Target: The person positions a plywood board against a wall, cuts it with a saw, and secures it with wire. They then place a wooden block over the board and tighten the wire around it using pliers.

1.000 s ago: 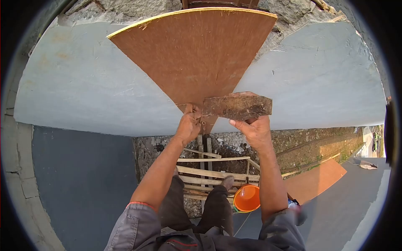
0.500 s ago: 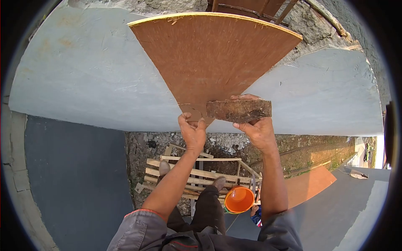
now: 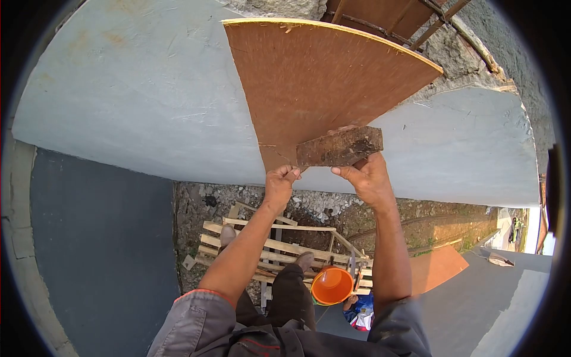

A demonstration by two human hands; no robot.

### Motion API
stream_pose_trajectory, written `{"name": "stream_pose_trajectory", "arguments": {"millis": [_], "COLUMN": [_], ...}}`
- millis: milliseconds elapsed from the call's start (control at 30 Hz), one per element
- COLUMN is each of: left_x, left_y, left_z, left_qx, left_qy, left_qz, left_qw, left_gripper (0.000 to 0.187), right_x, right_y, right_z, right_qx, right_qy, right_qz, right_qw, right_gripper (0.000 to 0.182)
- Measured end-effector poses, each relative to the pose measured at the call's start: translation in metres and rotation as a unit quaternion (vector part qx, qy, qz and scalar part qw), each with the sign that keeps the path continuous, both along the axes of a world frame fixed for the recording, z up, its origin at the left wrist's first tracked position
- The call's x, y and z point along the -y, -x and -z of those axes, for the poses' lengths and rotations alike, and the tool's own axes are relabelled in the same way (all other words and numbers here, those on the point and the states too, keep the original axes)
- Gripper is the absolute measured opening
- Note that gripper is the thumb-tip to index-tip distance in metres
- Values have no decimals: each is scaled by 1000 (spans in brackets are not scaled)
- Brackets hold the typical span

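A brown plywood sheet [image 3: 315, 77] with a pale cut edge leans against the grey-blue wall, wide at the top and narrowing downward. My left hand [image 3: 281, 183] is closed at its narrow lower end, thumb and fingers pinching the edge there. A rough, stained wooden block [image 3: 339, 147] is gripped in my right hand [image 3: 370, 181], thumb below and fingertips over its top. This block is tilted, its right end higher, and lies in front of the sheet's lower right part. Its left end is close to my left fingers.
I stand on a slatted wooden platform [image 3: 285, 247] above rubble. An orange bucket [image 3: 332, 285] hangs or stands at its right side, and a person [image 3: 360, 312] is below it. Rough concrete [image 3: 464, 65] and rusty bars [image 3: 437, 27] are above. Another brown board [image 3: 437, 271] lies lower right.
The view has turned slightly. The wooden block has tilted, its right end rising, and the sheet appears shifted right at its upper left. More of the person below shows.
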State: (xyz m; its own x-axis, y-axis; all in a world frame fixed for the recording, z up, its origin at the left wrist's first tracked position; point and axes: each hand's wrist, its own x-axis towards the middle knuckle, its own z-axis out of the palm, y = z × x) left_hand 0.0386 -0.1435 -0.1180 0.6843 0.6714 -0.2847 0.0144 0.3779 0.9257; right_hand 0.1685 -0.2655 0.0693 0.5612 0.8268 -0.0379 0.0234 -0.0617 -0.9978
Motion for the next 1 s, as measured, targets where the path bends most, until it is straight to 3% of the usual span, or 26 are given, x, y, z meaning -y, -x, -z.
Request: {"name": "stream_pose_trajectory", "arguments": {"millis": [233,467,567,667,833,933,1000], "left_x": [-10,-23,-18,-17,-17,-17,-15], "left_y": [7,11,11,11,13,14,16], "left_z": [-25,-43,-43,-37,-29,-27,-25], "left_qx": [7,-57,-51,-29,-9,8,53], "left_qy": [89,155,185,204,223,225,242], "left_qz": [47,83,76,74,76,84,73], "left_qw": [995,983,978,976,972,971,966], "left_gripper": [14,12,12,12,12,14,13], "right_x": [10,-7,-13,-28,-41,-46,-47], "right_y": [3,12,4,11,34,42,43], "right_z": [2,44,57,61,63,65,72], "right_qx": [-14,-39,-13,93,24,85,63], "right_qy": [-22,-60,3,13,-49,-48,-59], "right_qz": [13,29,15,14,113,158,159], "right_qw": [1000,997,1000,996,992,983,983], "right_gripper": [50,59,61,62,59,57,58]}}
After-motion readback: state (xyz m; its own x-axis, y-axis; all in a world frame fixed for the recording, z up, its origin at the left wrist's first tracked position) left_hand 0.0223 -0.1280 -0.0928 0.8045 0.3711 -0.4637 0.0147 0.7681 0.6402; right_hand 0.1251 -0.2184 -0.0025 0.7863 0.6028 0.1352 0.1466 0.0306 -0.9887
